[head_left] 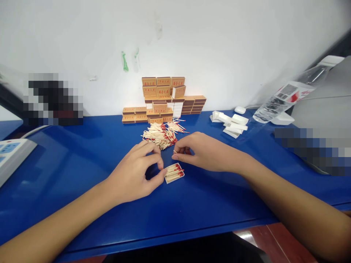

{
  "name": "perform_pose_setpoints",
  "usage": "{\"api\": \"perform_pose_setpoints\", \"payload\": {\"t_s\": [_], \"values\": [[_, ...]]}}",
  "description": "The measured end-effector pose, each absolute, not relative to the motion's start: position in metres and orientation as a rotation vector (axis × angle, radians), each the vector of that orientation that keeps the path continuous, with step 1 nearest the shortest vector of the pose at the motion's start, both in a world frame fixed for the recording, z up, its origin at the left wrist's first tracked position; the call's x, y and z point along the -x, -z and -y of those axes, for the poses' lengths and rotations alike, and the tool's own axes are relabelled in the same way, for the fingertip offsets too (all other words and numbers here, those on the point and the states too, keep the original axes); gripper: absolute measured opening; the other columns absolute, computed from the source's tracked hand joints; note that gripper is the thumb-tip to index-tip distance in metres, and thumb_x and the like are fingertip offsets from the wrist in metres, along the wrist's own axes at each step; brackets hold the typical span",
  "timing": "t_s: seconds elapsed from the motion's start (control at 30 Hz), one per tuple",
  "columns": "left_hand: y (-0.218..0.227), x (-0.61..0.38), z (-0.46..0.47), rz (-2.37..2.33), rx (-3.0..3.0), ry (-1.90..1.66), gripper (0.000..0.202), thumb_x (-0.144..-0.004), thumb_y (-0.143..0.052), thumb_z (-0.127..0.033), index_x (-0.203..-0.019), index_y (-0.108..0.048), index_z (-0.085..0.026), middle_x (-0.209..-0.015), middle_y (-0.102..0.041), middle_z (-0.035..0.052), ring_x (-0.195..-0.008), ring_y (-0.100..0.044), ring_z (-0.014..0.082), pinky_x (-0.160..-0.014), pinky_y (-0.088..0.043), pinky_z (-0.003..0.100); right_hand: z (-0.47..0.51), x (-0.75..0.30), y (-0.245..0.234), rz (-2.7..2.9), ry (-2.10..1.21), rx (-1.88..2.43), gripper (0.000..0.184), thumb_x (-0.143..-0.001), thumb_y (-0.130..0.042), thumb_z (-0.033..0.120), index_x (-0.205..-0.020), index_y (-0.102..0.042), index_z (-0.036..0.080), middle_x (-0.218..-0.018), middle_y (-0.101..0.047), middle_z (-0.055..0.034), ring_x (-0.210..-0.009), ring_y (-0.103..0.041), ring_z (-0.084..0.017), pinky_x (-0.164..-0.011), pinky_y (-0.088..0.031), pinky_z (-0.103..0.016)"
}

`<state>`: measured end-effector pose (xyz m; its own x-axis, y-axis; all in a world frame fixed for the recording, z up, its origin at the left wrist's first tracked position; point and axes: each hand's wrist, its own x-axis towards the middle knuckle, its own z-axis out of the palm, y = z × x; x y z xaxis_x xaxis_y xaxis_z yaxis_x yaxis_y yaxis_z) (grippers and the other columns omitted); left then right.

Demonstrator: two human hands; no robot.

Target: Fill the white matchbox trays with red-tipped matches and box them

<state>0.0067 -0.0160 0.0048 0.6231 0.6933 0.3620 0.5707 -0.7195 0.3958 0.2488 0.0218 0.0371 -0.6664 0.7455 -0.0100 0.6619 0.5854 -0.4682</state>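
Note:
A small white matchbox tray (166, 182), filled with red-tipped matches (173, 173), lies on the blue table. My left hand (139, 168) is at the tray's left end, thumb and forefinger closed in a pinch at its corner. Just above and right of the tray, my right hand (203, 151) is closed, with the pale end of a match (174, 151) showing between thumb and fingers; the rest of that match is hidden. Behind both hands spreads a loose pile of matches (160, 135), their red heads mostly toward the right.
Stacked yellow-brown matchboxes (163, 91) stand against the wall behind the pile. Several empty white trays (233, 124) lie at the right, near a tilted clear water bottle (287, 93). A white device with blue panels (16, 153) sits at the left edge of the blue table (109, 226).

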Motion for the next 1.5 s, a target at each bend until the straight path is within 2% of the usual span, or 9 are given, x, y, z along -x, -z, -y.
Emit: {"api": "perform_pose_setpoints", "payload": {"t_s": [0.5,0.73,0.8,0.93,1.0,1.2,1.37,1.5], "values": [[0.002,-0.01,0.016,-0.983,-2.549,-0.797,0.016,-0.1,-0.066,-0.026,-0.086,-0.067,-0.02,-0.103,-0.064,0.0044,-0.101,-0.059,0.0208,-0.092,-0.048,0.038,-0.02,-0.248,-0.038,2.61,-0.667,1.18,0.022,-0.1,-0.067,0.03,-0.083,-0.074,0.019,-0.077,-0.073,-0.0016,-0.068,-0.058,-0.014,-0.066,-0.035,-0.03],[0.002,-0.011,0.02,-0.967,-2.546,-0.823,0.014,-0.098,-0.07,-0.031,-0.089,-0.066,-0.02,-0.1,-0.065,0.0044,-0.097,-0.06,0.0208,-0.09,-0.049,0.037,-0.02,-0.249,-0.041,2.588,-0.702,1.151,0.023,-0.1,-0.066,0.032,-0.082,-0.073,0.019,-0.075,-0.071,0.0001,-0.066,-0.056,-0.013,-0.064,-0.035,-0.029],[0.001,-0.011,0.021,-1.002,-2.552,-0.802,0.022,-0.093,-0.076,-0.039,-0.093,-0.066,-0.02,-0.1,-0.066,0.0045,-0.097,-0.061,0.0224,-0.089,-0.049,0.039,-0.021,-0.25,-0.04,2.599,-0.727,1.078,0.024,-0.102,-0.066,0.032,-0.083,-0.073,0.019,-0.074,-0.07,0.0004,-0.065,-0.054,-0.013,-0.063,-0.034,-0.029],[0.004,-0.012,0.021,-1.08,-2.604,-0.738,0.052,-0.079,-0.086,-0.061,-0.103,-0.065,-0.02,-0.103,-0.066,0.006,-0.097,-0.061,0.0261,-0.087,-0.049,0.043,-0.021,-0.251,-0.039,2.615,-0.771,0.946,0.02,-0.101,-0.068,0.033,-0.089,-0.076,0.019,-0.079,-0.072,-0.0005,-0.068,-0.056,-0.013,-0.064,-0.036,-0.029],[0.006,-0.012,0.02,-1.069,-2.623,-0.726,0.051,-0.081,-0.085,-0.059,-0.106,-0.066,-0.02,-0.106,-0.066,0.0066,-0.1,-0.062,0.0264,-0.089,-0.049,0.044,-0.02,-0.251,-0.039,2.599,-0.825,0.924,0.017,-0.099,-0.072,0.033,-0.09,-0.076,0.019,-0.08,-0.073,-0.0001,-0.07,-0.059,-0.013,-0.065,-0.039,-0.028],[0.005,-0.011,0.017,-1.037,-2.631,-0.69,0.022,-0.087,-0.079,-0.037,-0.102,-0.071,-0.022,-0.112,-0.066,0.0058,-0.108,-0.06,0.0258,-0.095,-0.049,0.045,-0.019,-0.246,-0.034,2.679,-0.881,0.825,0.008,-0.094,-0.079,0.026,-0.091,-0.076,0.02,-0.081,-0.071,0.0028,-0.072,-0.061,-0.011,-0.067,-0.041,-0.026],[0.004,-0.01,0.017,-1.036,-2.632,-0.684,0.02,-0.087,-0.077,-0.031,-0.104,-0.072,-0.022,-0.112,-0.066,0.0062,-0.107,-0.059,0.0258,-0.095,-0.049,0.045,-0.02,-0.248,-0.034,2.719,-0.728,0.838,0.004,-0.096,-0.076,0.022,-0.093,-0.076,0.019,-0.088,-0.074,-0.0011,-0.078,-0.063,-0.014,-0.071,-0.04,-0.028],[0.004,-0.011,0.017,-1.031,-2.626,-0.691,0.02,-0.088,-0.076,-0.03,-0.106,-0.071,-0.023,-0.114,-0.066,0.0065,-0.108,-0.059,0.0258,-0.096,-0.05,0.045,-0.02,-0.253,-0.041,2.708,-0.711,0.872,0.008,-0.097,-0.071,0.02,-0.09,-0.076,0.02,-0.084,-0.073,-0.0003,-0.074,-0.061,-0.014,-0.071,-0.04,-0.028]]}}
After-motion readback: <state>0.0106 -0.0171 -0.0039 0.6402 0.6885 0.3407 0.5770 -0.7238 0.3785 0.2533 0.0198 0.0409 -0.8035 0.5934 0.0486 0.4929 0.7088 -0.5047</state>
